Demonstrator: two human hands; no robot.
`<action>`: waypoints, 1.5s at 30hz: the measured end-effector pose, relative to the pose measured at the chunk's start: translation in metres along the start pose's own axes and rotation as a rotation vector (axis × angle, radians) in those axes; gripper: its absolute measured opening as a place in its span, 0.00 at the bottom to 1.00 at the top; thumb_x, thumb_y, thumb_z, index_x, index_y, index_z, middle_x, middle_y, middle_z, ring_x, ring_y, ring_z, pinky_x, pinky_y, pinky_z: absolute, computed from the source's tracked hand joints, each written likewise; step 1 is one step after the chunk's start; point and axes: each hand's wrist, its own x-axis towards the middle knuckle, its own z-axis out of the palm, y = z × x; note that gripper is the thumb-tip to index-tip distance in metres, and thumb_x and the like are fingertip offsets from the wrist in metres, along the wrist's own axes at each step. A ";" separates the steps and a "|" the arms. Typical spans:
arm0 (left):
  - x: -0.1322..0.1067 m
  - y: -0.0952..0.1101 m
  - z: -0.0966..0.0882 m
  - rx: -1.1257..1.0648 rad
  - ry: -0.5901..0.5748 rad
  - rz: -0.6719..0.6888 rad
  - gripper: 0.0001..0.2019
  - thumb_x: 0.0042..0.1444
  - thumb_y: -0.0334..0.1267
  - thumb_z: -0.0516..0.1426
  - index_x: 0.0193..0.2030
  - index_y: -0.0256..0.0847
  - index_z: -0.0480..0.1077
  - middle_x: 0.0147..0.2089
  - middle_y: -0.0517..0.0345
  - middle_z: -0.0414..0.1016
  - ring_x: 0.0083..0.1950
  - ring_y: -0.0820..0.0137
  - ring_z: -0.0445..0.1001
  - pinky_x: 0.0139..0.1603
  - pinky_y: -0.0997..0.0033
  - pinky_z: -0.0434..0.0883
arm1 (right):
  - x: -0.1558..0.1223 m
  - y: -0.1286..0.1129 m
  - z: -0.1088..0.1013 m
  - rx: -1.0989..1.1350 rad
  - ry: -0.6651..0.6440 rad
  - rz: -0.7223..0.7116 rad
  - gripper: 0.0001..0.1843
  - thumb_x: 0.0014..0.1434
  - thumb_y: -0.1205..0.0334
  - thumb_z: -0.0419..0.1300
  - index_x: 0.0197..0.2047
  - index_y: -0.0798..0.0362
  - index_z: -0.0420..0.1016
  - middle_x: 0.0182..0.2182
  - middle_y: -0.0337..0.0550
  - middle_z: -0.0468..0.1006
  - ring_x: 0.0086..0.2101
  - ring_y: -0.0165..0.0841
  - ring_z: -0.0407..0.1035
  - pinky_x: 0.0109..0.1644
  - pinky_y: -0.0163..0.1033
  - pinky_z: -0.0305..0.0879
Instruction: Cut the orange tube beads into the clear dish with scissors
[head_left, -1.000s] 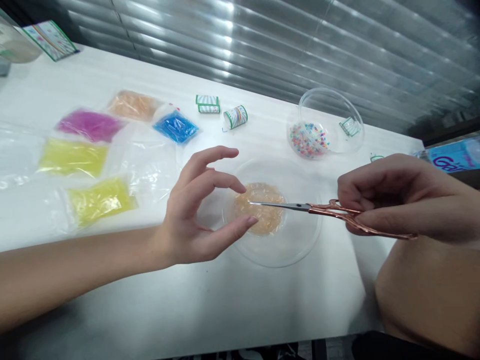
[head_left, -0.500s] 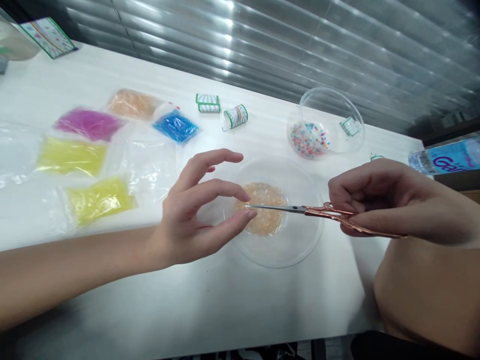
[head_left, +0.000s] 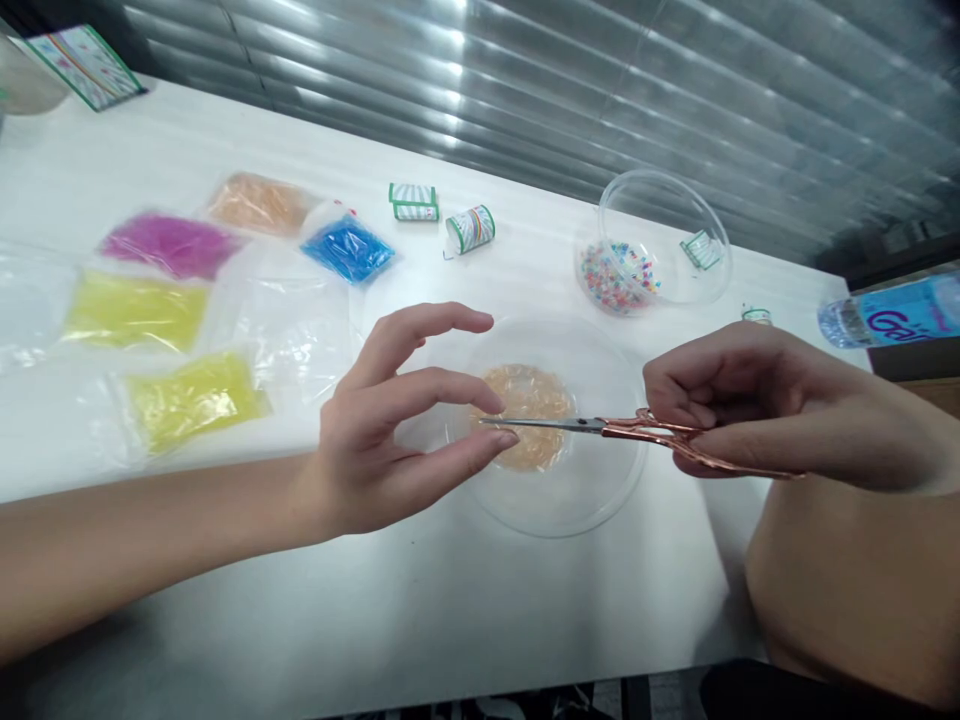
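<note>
My right hand (head_left: 757, 400) grips a pair of scissors (head_left: 637, 430) by their copper-coloured handles, and the blades are closed and point left. The tip of the blades lies between the thumb and index finger of my left hand (head_left: 412, 430). Those fingers are curved and apart, with a small gap around the metal; whether they touch it I cannot tell. Beneath both hands stands a clear round bowl (head_left: 592, 515) with a mound of pale orange, glossy beads (head_left: 536, 440) at its bottom, partly hidden by the scissors and my left fingers.
Bags of yellow (head_left: 195, 400), purple (head_left: 172, 245), orange (head_left: 259, 203) and blue beads (head_left: 347, 250) lie at the left. Behind the bowl are curled printed packets (head_left: 471, 230) and a second clear bowl (head_left: 664, 180) with multicoloured beads. A labelled bottle (head_left: 911, 310) lies far right.
The scissors have slid slightly left and down, so their tip reaches further between my left thumb and index finger. My right hand has shifted left with them; the view has moved a little.
</note>
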 end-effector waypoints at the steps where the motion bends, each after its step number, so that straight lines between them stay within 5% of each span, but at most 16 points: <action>1: 0.000 0.000 0.000 -0.002 -0.002 0.000 0.10 0.51 0.48 0.64 0.38 0.50 0.73 0.56 0.60 0.70 0.54 0.57 0.72 0.45 0.51 0.72 | 0.000 -0.001 0.001 0.003 -0.002 0.004 0.17 0.51 0.61 0.69 0.22 0.54 0.63 0.18 0.32 0.59 0.21 0.23 0.51 0.23 0.33 0.43; 6: 0.000 0.000 0.001 -0.011 0.005 0.002 0.13 0.48 0.49 0.66 0.38 0.50 0.73 0.56 0.58 0.71 0.53 0.56 0.72 0.46 0.50 0.72 | -0.001 -0.006 0.000 -0.016 -0.039 0.019 0.17 0.53 0.61 0.68 0.22 0.54 0.64 0.17 0.32 0.60 0.20 0.23 0.52 0.23 0.33 0.44; 12: -0.001 -0.002 0.000 -0.095 -0.029 -0.015 0.40 0.38 0.57 0.70 0.58 0.48 0.67 0.59 0.50 0.68 0.60 0.51 0.66 0.61 0.44 0.68 | -0.016 -0.003 -0.013 -0.159 0.012 0.059 0.18 0.55 0.56 0.66 0.22 0.52 0.62 0.17 0.32 0.58 0.20 0.23 0.49 0.22 0.34 0.43; 16: -0.002 -0.003 0.001 -0.164 -0.082 -0.057 0.47 0.33 0.58 0.71 0.62 0.47 0.64 0.62 0.45 0.66 0.62 0.50 0.64 0.65 0.44 0.65 | -0.019 0.000 -0.018 -0.259 0.039 0.078 0.20 0.56 0.52 0.64 0.22 0.52 0.63 0.19 0.34 0.57 0.22 0.25 0.50 0.23 0.36 0.43; 28: -0.003 -0.003 0.002 -0.152 -0.125 -0.056 0.48 0.31 0.59 0.72 0.61 0.47 0.64 0.61 0.44 0.66 0.62 0.49 0.64 0.65 0.43 0.64 | -0.012 -0.002 -0.013 -0.288 -0.021 0.165 0.21 0.53 0.57 0.66 0.21 0.53 0.58 0.19 0.32 0.53 0.22 0.25 0.46 0.24 0.35 0.41; 37: -0.001 0.000 0.000 -0.139 -0.197 -0.055 0.53 0.28 0.59 0.72 0.63 0.43 0.61 0.62 0.41 0.63 0.64 0.46 0.62 0.66 0.40 0.62 | -0.013 0.000 0.013 -0.853 0.215 -0.122 0.09 0.48 0.64 0.60 0.21 0.51 0.64 0.18 0.33 0.60 0.21 0.26 0.52 0.22 0.35 0.48; 45: -0.002 -0.001 0.001 -0.123 -0.203 -0.031 0.55 0.26 0.60 0.72 0.63 0.44 0.61 0.63 0.41 0.63 0.64 0.47 0.62 0.66 0.40 0.62 | 0.000 -0.011 0.034 -0.981 0.184 -0.089 0.09 0.46 0.64 0.58 0.19 0.50 0.62 0.14 0.33 0.60 0.19 0.26 0.49 0.22 0.37 0.44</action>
